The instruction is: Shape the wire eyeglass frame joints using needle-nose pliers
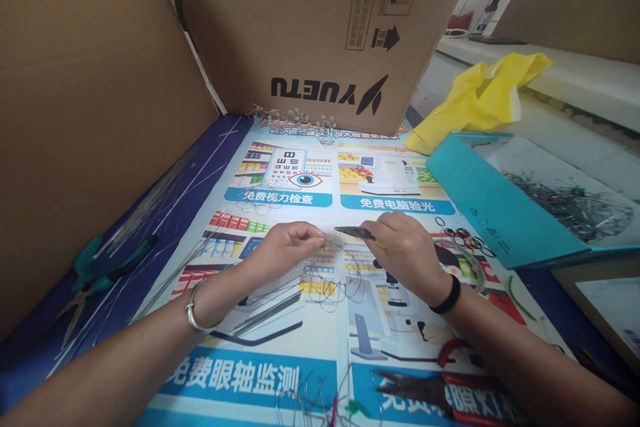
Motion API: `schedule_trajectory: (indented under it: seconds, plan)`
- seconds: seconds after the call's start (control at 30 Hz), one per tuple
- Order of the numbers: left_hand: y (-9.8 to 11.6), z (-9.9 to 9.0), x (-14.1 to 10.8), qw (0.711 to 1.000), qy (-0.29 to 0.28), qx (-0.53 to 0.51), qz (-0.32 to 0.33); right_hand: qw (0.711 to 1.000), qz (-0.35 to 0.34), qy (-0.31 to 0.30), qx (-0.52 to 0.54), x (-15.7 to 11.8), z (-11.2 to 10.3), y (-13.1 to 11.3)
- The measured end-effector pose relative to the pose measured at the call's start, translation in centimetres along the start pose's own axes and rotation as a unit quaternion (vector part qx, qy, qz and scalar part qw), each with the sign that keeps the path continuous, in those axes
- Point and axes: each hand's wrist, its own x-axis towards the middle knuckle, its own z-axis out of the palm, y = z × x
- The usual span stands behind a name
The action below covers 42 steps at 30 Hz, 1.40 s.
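My left hand (290,247), with a silver bangle at the wrist, pinches a thin looped wire at the centre of the printed sheet (336,180). Several fine wire loops (327,280) hang below its fingertips. In my right hand (407,250), which has a black band at the wrist, are long-nosed pliers (353,232) with dark jaws pointing left. The jaw tips lie just right of my left fingertips, above the loops. My right fingers wrap round the handles and mostly hide them.
Teal-handled pliers (85,280) and long wires (155,200) lie at left. Red-handled pliers (450,394) are at lower right. A teal box (505,207) holds wire pieces. Cardboard (310,27) stands behind. Black rings (465,237) and yellow cloth (480,100) are at right.
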Motion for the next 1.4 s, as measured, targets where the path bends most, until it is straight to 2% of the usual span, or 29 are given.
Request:
schedule_trajectory:
  seconds: [0.2, 0.5, 0.73, 1.0, 1.2, 1.4]
  plan:
    - [0.3, -0.1, -0.1, 0.999, -0.005, 0.038, 0.025, 0.998, 0.046, -0.039, 0.036, -0.1, 0.2, -0.2]
    - [0.0, -0.3, 0.0, 0.997, -0.028, 0.037, 0.057, 0.995, 0.059, -0.060, 0.044, -0.2, 0.1, -0.9]
    - [0.3, 0.1, -0.2, 0.997, 0.006, 0.052, 0.063, 0.993, 0.074, -0.073, 0.061, -0.1, 0.0, -1.1]
    - [0.5, 0.4, -0.1, 0.988, 0.036, 0.109, 0.099, 0.990, 0.078, -0.099, 0.065, 0.0, -0.2, -1.6]
    - [0.5, 0.2, 0.0, 0.987, 0.029, 0.125, 0.100, 0.993, 0.062, -0.084, 0.062, -0.3, 0.3, -1.0]
    - [0.5, 0.0, 0.1, 0.990, 0.030, 0.109, 0.080, 0.997, 0.031, 0.006, 0.072, -0.6, 0.7, 0.1]
